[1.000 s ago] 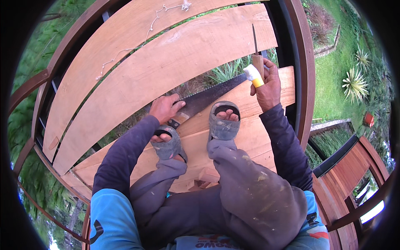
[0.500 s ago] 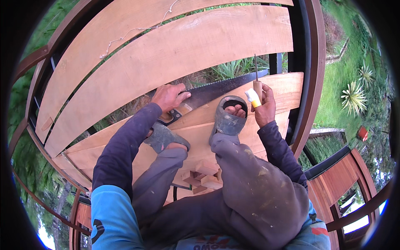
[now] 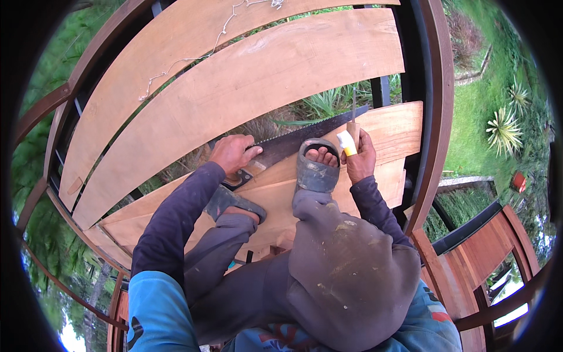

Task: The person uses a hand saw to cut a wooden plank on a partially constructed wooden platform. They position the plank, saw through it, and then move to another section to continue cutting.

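My left hand point(image 3: 234, 154) grips a handsaw point(image 3: 286, 141) near its handle. The blade lies slanted over the edge of a light board, teeth upward. My right hand point(image 3: 362, 157) holds a thin file-like tool point(image 3: 353, 129) by its wooden handle, point upward, beside the saw's far end; I cannot tell whether it touches the teeth. A white-and-yellow piece point(image 3: 347, 144) is at that hand's fingers, possibly a wrapping. My right sandaled foot point(image 3: 319, 167) stands just below the blade, and my left one point(image 3: 233, 206) is below the saw's handle.
Curved boards point(image 3: 252, 58) with gaps span a dark frame, with a loose white string point(image 3: 226, 24) on the upper one. A brown curved rail point(image 3: 434, 105) bounds the right side. Grass, plants and a red pot point(image 3: 519, 182) lie beyond. Another wooden structure point(image 3: 481, 252) is at lower right.
My right hand and the tool have moved lower in the view, toward the saw. My left foot has turned, and my right knee has swung left. My left hand stays on the saw.
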A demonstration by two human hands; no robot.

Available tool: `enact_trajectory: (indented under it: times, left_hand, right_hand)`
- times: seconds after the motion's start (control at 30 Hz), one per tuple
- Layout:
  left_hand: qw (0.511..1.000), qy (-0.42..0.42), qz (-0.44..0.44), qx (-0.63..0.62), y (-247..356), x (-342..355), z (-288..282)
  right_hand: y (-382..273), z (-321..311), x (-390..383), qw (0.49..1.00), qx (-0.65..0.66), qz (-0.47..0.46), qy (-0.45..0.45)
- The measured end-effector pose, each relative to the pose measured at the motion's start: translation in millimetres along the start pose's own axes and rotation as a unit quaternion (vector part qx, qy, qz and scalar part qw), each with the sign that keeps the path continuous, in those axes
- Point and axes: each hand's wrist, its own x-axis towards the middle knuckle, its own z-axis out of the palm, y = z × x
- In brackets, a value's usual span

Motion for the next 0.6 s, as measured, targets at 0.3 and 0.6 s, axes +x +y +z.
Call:
enact_trajectory:
  times: [0.3,0.6]
  left_hand:
    - [0.999,-0.012,-0.025,0.039,34.8,27.2,-7.0]
    - [0.999,0.039,0.010,-0.031,96.4,101.3,38.0]
  right_hand:
    - [14.3,-13.5,9.4,0.998,0.065,-0.002,0.013]
    - [12.6,-46.4,17.5,0.995,0.103,0.010,0.002]
